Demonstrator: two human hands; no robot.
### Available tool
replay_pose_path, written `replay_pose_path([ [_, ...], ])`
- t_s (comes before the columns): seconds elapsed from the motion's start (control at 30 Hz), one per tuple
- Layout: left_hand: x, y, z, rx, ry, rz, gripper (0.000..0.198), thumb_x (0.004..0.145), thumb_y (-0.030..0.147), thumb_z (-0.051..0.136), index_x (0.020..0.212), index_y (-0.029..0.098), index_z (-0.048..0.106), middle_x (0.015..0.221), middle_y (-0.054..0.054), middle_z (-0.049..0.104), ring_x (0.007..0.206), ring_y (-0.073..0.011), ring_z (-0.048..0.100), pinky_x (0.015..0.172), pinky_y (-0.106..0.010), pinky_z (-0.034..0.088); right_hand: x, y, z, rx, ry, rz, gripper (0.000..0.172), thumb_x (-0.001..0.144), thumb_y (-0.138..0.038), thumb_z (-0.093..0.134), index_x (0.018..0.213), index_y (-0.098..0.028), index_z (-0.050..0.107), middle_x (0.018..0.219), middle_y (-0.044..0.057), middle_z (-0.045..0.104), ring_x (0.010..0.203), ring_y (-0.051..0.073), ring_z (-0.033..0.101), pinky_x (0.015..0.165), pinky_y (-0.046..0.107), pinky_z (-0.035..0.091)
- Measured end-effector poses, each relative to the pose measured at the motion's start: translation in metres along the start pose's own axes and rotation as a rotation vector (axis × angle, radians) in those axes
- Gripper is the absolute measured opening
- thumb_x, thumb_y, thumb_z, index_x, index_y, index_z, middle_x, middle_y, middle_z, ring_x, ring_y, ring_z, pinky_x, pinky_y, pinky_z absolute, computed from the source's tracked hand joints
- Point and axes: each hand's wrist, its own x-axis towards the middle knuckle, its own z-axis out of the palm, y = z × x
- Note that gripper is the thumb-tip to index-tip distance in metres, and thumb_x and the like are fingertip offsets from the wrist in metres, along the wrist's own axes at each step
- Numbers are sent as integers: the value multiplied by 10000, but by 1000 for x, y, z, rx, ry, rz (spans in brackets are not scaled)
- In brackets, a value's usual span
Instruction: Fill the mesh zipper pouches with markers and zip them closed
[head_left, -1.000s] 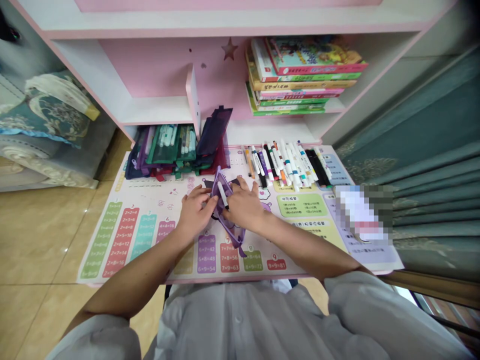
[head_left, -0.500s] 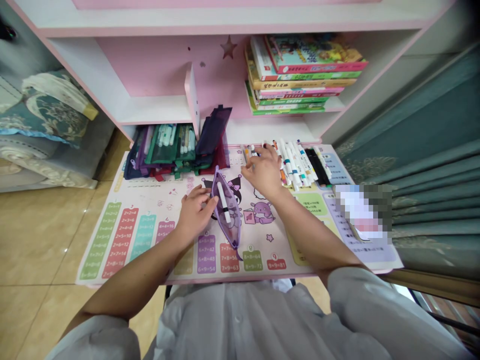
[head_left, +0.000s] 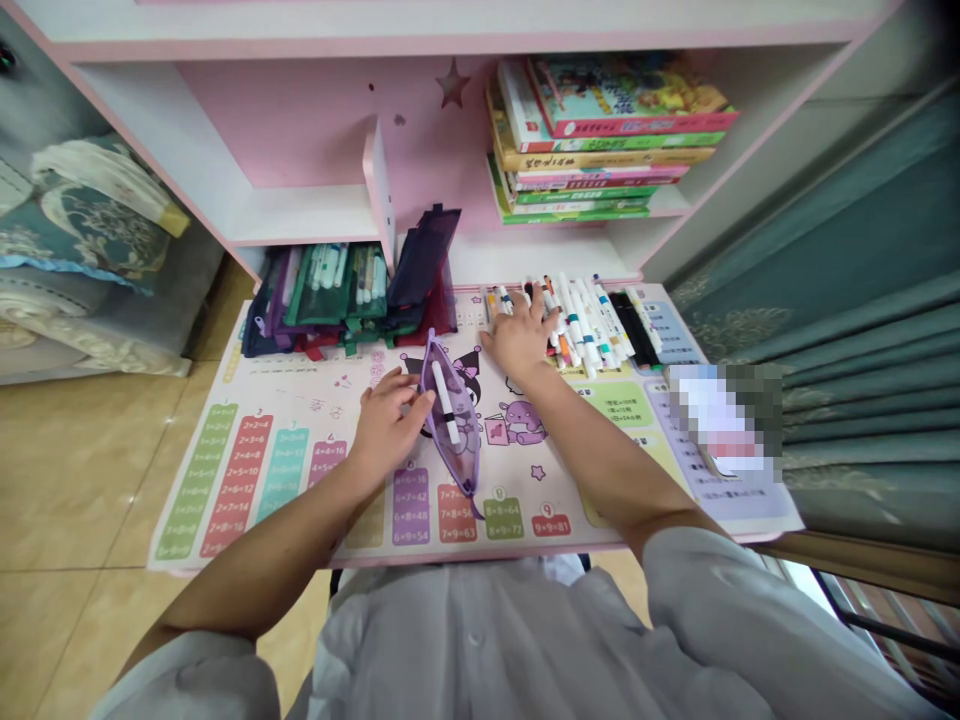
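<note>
a white and pink shelf (head_left: 307,215) rises along the back of the bench (head_left: 517,462), whose top is printed with times tables and cartoon figures. above the bench's middle is a star-shaped hole (head_left: 453,86); above its right half lies a stack of books (head_left: 600,160). a blurred-out object (head_left: 724,420) sits at the bench's right end. right of the bench hangs a teal curtain (head_left: 870,260); left of it are a tiled floor (head_left: 75,450) and a flowered cushion (head_left: 112,225).

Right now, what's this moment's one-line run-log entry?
left hand: at open purple mesh pouch | right hand: over assorted plastic markers | inside pouch: white marker with black band
</note>
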Motion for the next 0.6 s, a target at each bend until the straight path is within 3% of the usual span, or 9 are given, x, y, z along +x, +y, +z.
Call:
replay_pose_path([
  [0.4,0,4,-1,10,-9,1,360,853,457,535,581,222,560,1195,-72,706,1325,-303,517,1124,-520,370,-1,-1,1,9,-19,-28,380,796,-300,592,1085,-102,738,1545,189,416,1492,432,159,1123,727,145],
  [0.5,0,3,-1,6,3,3,360,846,462,529,579,223,558,1192,-75,707,1330,-312,513,1122,-532,370,-5,-5,-14,63,-1,-35,322,783,-280,602,1015,-117,755,1526,176,450,1496,432,172,1121,731,167],
  [0.6,0,2,-1,3,-2,6,366,847,471,524,578,224,559,1197,-76,707,1342,-315,503,1128,-533,367,-20,-14,-44,176,-17,-56,180,757,-271,624,778,-153,758,1501,147,494,1496,424,205,1115,713,229],
])
